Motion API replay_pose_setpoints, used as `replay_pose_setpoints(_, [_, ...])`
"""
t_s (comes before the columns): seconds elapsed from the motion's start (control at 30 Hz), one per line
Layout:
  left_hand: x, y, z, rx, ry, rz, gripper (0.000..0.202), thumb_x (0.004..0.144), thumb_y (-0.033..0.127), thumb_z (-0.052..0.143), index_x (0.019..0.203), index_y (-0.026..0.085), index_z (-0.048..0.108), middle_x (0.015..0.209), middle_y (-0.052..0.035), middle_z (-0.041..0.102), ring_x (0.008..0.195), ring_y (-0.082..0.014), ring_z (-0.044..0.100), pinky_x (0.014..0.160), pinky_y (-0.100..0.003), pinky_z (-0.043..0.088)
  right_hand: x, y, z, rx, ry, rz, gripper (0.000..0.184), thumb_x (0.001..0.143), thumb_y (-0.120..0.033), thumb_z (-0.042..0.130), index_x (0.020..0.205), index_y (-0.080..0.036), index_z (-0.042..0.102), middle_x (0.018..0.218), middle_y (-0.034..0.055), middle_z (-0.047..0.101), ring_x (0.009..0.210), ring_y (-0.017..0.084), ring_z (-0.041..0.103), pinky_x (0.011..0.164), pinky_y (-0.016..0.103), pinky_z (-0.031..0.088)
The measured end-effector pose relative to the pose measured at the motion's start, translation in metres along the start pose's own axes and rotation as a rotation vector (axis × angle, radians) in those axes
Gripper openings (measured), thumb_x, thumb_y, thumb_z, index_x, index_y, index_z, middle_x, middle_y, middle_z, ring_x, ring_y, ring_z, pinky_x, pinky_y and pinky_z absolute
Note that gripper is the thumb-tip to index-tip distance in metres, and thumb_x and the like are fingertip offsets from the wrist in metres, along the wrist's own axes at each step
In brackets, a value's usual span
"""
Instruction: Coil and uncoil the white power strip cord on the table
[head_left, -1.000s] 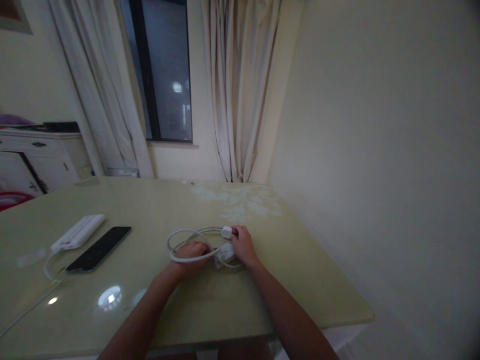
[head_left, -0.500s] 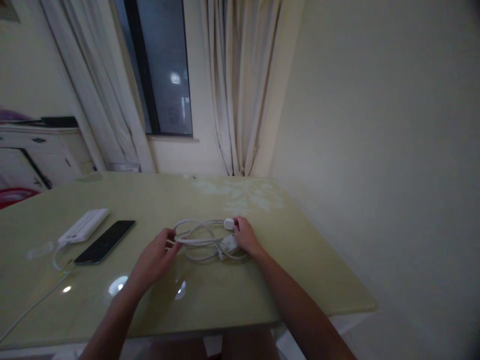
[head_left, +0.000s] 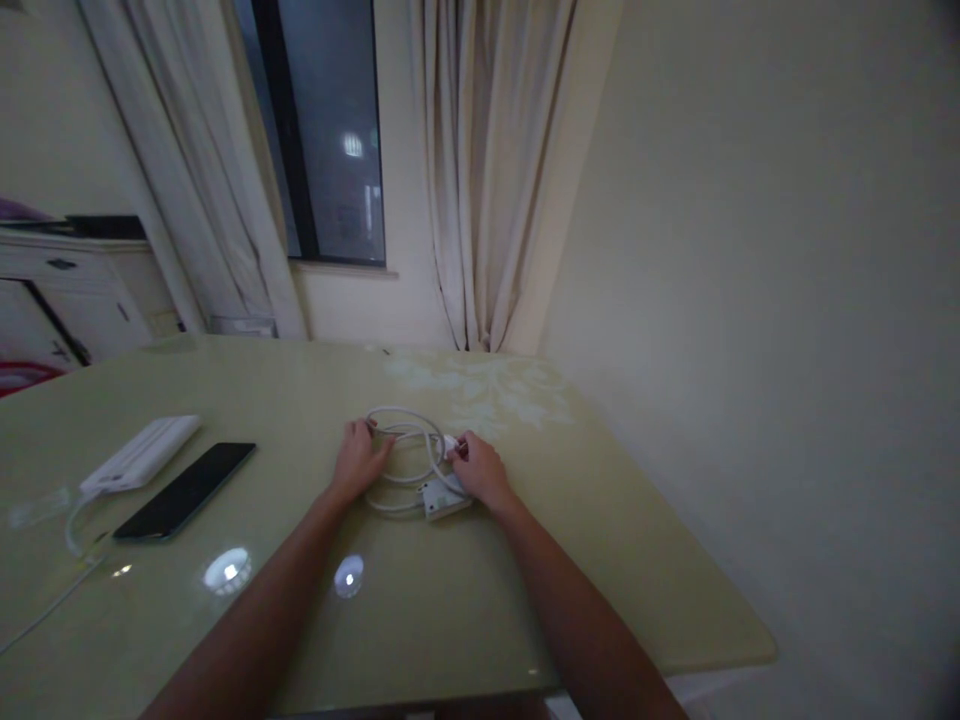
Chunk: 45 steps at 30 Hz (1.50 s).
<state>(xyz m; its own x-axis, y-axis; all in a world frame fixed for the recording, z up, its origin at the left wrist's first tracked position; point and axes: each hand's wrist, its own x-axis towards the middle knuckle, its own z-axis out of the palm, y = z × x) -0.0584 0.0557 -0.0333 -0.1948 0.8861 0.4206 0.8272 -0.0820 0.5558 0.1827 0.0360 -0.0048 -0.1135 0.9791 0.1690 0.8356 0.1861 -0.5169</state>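
Note:
A white cable [head_left: 405, 409] lies in loose loops between my two hands in the head view. My left hand [head_left: 360, 462] is closed on the left side of the loops. On the right, my right hand [head_left: 481, 470] pinches a small white plug [head_left: 448, 446], which its fingers partly cover. Just below that hand a white block with sockets or slots, like a small power strip [head_left: 444, 498], rests on the table with the cable running to it. Its right end is close to my right hand; whether they touch I cannot tell.
To the left, a black phone [head_left: 186, 490] lies flat beside a white power bank [head_left: 142, 455] with a short white cable [head_left: 73, 525]. The glossy pale green table [head_left: 420, 620] meets a wall [head_left: 750, 350] on the right. Curtains [head_left: 487, 180] and a window are behind.
My left hand has moved away from me and slightly right with its part of the loops. The plug has come lower and left with my right hand, and the loops have changed shape.

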Motion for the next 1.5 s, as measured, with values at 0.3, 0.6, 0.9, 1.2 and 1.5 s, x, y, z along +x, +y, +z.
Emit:
replay_pose_setpoints(0.3, [-0.01,0.014,-0.016,0.165,-0.177,0.07,0.017,0.093,0.023,0.047,0.109,0.02,0.049,0.102,-0.0122,0.068,0.096,-0.0277,0.067,0.083,-0.037,0.048,-0.001,0.012,0.009,0.247,0.02,-0.211,0.02,0.083,-0.037,0.074,0.086,-0.019,0.067,0.089,0.0034,0.067,0.079,0.016,0.059,0.073,0.025,0.042])
replay_pose_setpoints(0.6, [-0.01,0.014,-0.016,-0.171,0.067,0.11,0.015,0.093,0.025,0.048,0.107,0.021,0.05,0.104,-0.0099,0.063,0.095,-0.0255,0.066,0.084,-0.039,0.051,-0.002,0.016,0.014,0.332,0.079,-0.165,0.011,0.088,-0.025,0.061,0.092,-0.018,0.068,0.092,0.0052,0.071,0.084,0.018,0.063,0.078,0.028,0.046])
replay_pose_setpoints(0.9, [-0.004,0.011,-0.01,-0.719,0.041,0.052,0.037,0.084,0.051,0.062,0.1,0.018,0.063,0.1,-0.0074,0.068,0.091,-0.0209,0.068,0.083,-0.035,0.056,0.006,0.024,0.015,0.661,-0.063,-0.089,0.02,0.076,-0.026,0.068,0.093,-0.016,0.069,0.09,0.0049,0.073,0.084,0.021,0.068,0.077,0.031,0.053])
replay_pose_setpoints(1.2, [-0.017,0.036,-0.018,-0.978,-0.176,-0.118,0.069,0.082,0.067,0.064,0.124,0.012,0.061,0.12,-0.0185,0.071,0.108,-0.0267,0.07,0.099,-0.044,0.053,0.001,0.016,0.01,0.776,-0.169,-0.143,0.03,0.081,-0.036,0.07,0.106,-0.02,0.074,0.105,0.006,0.077,0.1,0.025,0.07,0.092,0.04,0.054])
replay_pose_setpoints(1.5, [-0.023,0.041,-0.011,-0.906,-0.268,-0.056,0.061,0.074,0.06,0.072,0.113,0.013,0.068,0.115,-0.0169,0.074,0.106,-0.0287,0.07,0.097,-0.045,0.054,-0.002,0.019,0.012,0.759,-0.196,-0.287,0.049,0.081,-0.027,0.072,0.129,-0.022,0.064,0.134,0.0103,0.065,0.123,0.027,0.062,0.105,0.045,0.05])
